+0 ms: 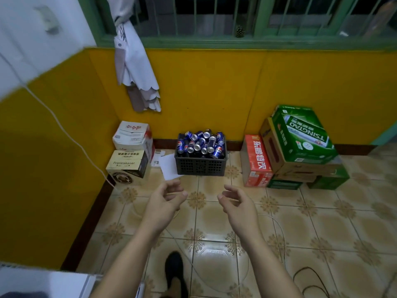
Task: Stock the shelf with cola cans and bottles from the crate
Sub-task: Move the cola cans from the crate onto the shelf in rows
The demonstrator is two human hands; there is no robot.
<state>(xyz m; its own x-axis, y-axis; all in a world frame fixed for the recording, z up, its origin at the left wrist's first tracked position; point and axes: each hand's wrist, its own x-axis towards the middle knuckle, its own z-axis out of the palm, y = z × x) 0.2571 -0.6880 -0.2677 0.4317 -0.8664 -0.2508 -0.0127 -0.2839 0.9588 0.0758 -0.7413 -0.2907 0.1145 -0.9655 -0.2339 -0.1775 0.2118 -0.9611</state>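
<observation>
A dark plastic crate (pixel 200 166) stands on the tiled floor against the yellow wall. Blue cola cans (pixel 202 144) are heaped in it above the rim. My left hand (pixel 166 200) and my right hand (pixel 236 201) are stretched out in front of me, short of the crate and apart from it. Both hands hold nothing, with the fingers loosely curled and apart. No shelf and no bottles are in view.
Two stacked cardboard boxes (pixel 131 153) stand left of the crate. A red carton (pixel 256 161) and green beer cartons (pixel 305 136) are piled to its right. White paper (pixel 169 166) lies by the crate. A white cable (pixel 64 130) and a black cable (pixel 311 278) cross the floor.
</observation>
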